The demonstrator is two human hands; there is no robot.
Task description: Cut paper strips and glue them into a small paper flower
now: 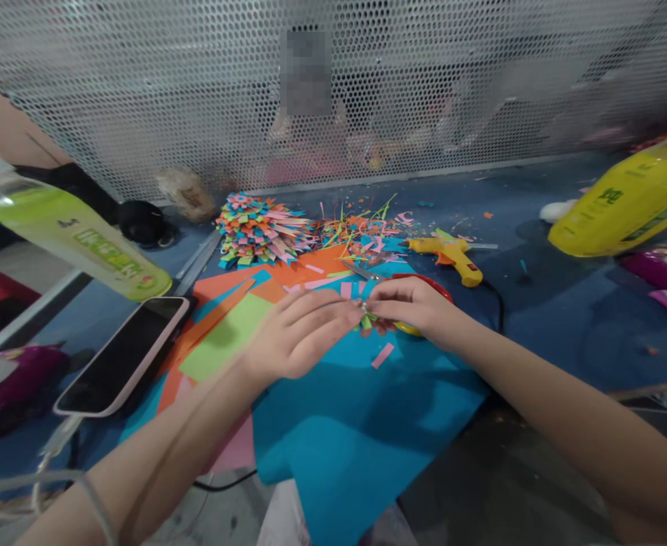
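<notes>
A: State of each grip?
B: Left hand [296, 334] and right hand [410, 303] pinch one small folded paper piece [367, 321] between fingertips — mid-frame, low over the blue sheet [356, 425].
A: Why there?
B: Probably so strips [383, 355] stay within reach.

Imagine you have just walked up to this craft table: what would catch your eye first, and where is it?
Most striking are the two hands meeting mid-table, the left hand and right hand pinching a small folded paper piece between them over a big blue paper sheet. Behind them lies a bright pile of multicoloured paper strips, with a yellow glue gun to its right.
</notes>
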